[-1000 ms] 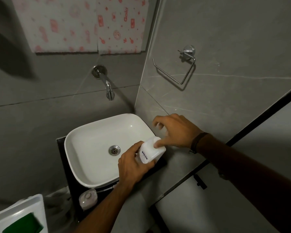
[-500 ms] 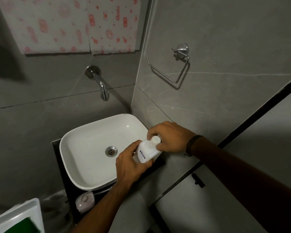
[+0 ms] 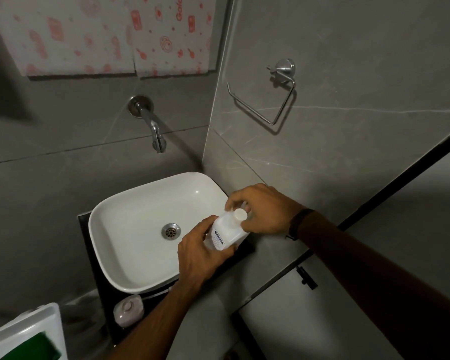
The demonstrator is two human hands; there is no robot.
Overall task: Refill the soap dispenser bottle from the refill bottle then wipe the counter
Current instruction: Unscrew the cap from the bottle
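A white plastic refill bottle (image 3: 225, 231) with a printed label is held tilted over the right end of the black counter (image 3: 246, 248), beside the white basin (image 3: 130, 229). My left hand (image 3: 200, 255) wraps around the bottle's body from below. My right hand (image 3: 260, 209) has its fingertips around the white round cap (image 3: 240, 214) at the bottle's top. A small pale dispenser bottle (image 3: 128, 309) stands on the counter's near left corner, below the basin.
A chrome spout (image 3: 155, 131) juts from the grey wall above the basin. A chrome towel ring (image 3: 270, 100) hangs on the right wall. A white tray holding something green (image 3: 37, 344) sits at the bottom left. Patterned paper covers the upper wall.
The bottle has turned so that its cap points up and right, and my right hand has closed its fingers around the cap. My view has shifted slightly to the right.
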